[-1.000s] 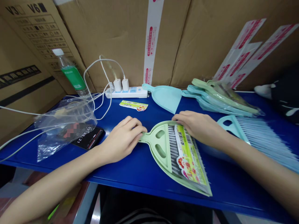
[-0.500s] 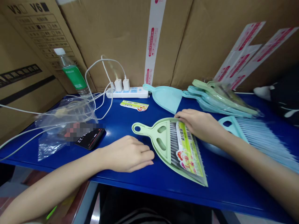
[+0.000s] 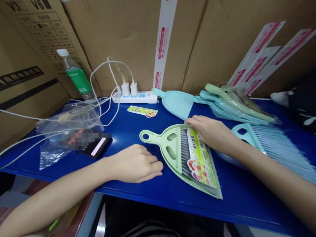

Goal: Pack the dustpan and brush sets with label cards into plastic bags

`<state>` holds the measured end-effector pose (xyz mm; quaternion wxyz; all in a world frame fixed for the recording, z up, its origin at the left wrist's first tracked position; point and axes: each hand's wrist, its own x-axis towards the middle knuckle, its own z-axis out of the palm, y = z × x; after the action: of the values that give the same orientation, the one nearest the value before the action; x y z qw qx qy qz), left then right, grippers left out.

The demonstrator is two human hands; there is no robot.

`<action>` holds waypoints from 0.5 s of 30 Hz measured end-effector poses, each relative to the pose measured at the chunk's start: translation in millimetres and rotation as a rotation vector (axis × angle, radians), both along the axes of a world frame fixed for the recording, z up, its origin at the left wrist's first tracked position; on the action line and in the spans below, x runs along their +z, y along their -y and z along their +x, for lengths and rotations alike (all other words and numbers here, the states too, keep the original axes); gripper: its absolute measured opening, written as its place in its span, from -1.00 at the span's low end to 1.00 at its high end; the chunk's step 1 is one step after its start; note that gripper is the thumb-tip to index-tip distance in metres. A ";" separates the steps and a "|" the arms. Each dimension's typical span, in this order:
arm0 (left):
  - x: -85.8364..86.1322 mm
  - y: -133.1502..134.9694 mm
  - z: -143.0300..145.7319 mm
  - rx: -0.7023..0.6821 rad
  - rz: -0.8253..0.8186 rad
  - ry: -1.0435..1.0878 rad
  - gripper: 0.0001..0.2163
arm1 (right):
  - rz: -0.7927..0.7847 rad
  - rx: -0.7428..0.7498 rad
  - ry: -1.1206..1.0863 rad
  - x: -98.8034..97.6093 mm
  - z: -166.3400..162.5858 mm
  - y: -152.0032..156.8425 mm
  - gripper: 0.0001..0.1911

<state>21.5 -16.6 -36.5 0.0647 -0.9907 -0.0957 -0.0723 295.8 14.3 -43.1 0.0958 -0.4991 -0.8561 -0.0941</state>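
Scanning left to right from my remote seat: a tug on the slack white cables (image 3: 22,115) could drag the plastic bag (image 3: 53,149). My left hand (image 3: 137,163) rests curled on the counter (image 3: 128,131), can't tell how tightly; a nudge might skew the green dustpan (image 3: 190,183) just beside it, mid-counter, near the front edge. Right hand (image 3: 206,130) is at its far rim, grip hidden; pressing there might shift the nested green brush (image 3: 176,164). Counts: one bottle (image 3: 79,80), one phone (image 3: 98,148), two chargers (image 3: 133,89), one power strip (image 3: 148,97), one loose label (image 3: 142,111), one green dustpan, one green brush, one flat blue dustpan (image 3: 176,102) behind, one loose blue brush (image 3: 278,149); overlapping stack (image 3: 239,105), uncountable.
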 end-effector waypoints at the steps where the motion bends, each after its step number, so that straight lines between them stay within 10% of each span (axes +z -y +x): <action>1: 0.3 -0.4 -0.2 0.005 0.002 -0.004 -0.67 | -0.012 -0.005 -0.019 0.6 0.0 0.0 -0.69; 15: 3.0 -2.6 -3.7 0.138 0.085 0.000 -0.74 | -0.172 -0.050 -0.197 -5.4 -1.3 -1.5 -0.72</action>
<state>17.8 -14.0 -33.5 0.1112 -0.9781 -0.1604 -0.0718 294.5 15.8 -48.5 0.1340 -0.5336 -0.8346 0.0268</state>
